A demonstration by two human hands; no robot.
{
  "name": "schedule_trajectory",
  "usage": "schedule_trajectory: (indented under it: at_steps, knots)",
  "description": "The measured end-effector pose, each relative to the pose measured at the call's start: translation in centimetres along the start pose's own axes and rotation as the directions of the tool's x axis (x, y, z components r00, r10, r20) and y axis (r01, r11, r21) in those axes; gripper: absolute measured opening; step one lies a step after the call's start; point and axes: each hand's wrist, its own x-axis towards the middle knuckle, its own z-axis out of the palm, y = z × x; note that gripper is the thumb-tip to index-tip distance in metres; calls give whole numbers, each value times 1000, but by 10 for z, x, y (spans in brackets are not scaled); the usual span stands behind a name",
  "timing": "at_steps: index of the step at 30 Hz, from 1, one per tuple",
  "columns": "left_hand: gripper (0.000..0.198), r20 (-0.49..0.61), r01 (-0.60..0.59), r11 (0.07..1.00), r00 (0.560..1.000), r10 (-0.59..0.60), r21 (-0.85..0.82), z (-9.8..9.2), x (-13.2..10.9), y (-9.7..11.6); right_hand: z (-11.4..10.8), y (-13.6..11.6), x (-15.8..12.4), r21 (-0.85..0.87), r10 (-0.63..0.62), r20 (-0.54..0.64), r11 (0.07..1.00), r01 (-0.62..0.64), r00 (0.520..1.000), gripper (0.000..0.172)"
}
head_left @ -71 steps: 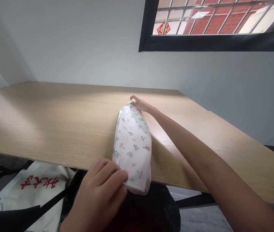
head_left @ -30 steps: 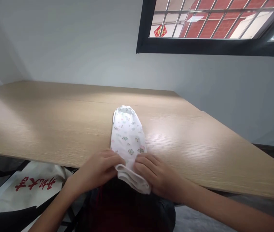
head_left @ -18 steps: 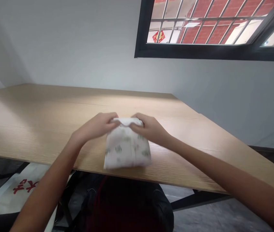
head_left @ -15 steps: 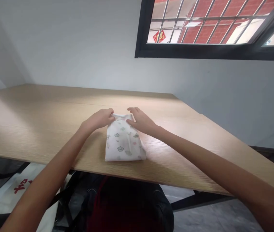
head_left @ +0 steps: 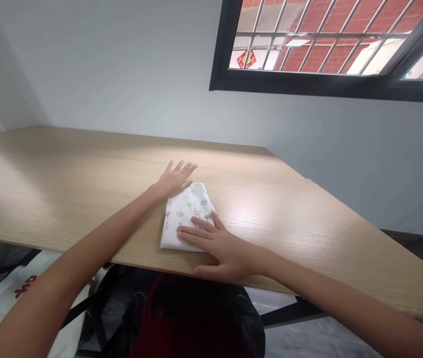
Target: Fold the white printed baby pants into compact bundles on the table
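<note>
A folded white cloth garment (head_left: 181,211) with small printed animal and leaf figures lies flat near the table's front edge. Its exact kind does not show in its folded state. My left hand (head_left: 176,180) is open at the garment's far left corner, fingers spread and pointing toward the wall, its thumb side by the cloth. Across the near right part of the cloth lies my right hand (head_left: 220,243), open with the fingers spread flat and the thumb over the table's edge side. It covers the garment's lower right corner.
The light wooden table (head_left: 103,174) reaches back to a grey-white wall (head_left: 129,64). A barred window (head_left: 315,44) is at upper right. Below the front edge are a white bag with red writing (head_left: 13,303) and black metal table legs (head_left: 293,311).
Both hands have let go of the garment's far edge. My left hand has opened out flat there; my right hand has come back toward me onto the near part.
</note>
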Motion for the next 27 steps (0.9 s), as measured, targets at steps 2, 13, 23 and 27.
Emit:
schedule_trajectory:
  at_steps: [2, 13, 23, 27]
  knots:
    - [52, 85, -4, 1000, 996, 6, -22, -13, -20, 4, -5, 3, -5, 0, 63, -4, 998, -63, 998, 81]
    - [78, 309, 115, 917, 951, 10, -383, -27, -174, 77, 18, -15, -50, -9, -38, -276, 999, 37, 960, 31]
    - [28, -18, 441, 805, 873, -487, -397, -1, -108, 59, -19, 21, 10, 329, 591, -358, 804, -495, 722, 36]
    - [46, -315, 340, 922, 869, -383, -183, 15, -97, 70, 0, 15, 17, -123, 270, -618, 895, -430, 739, 40]
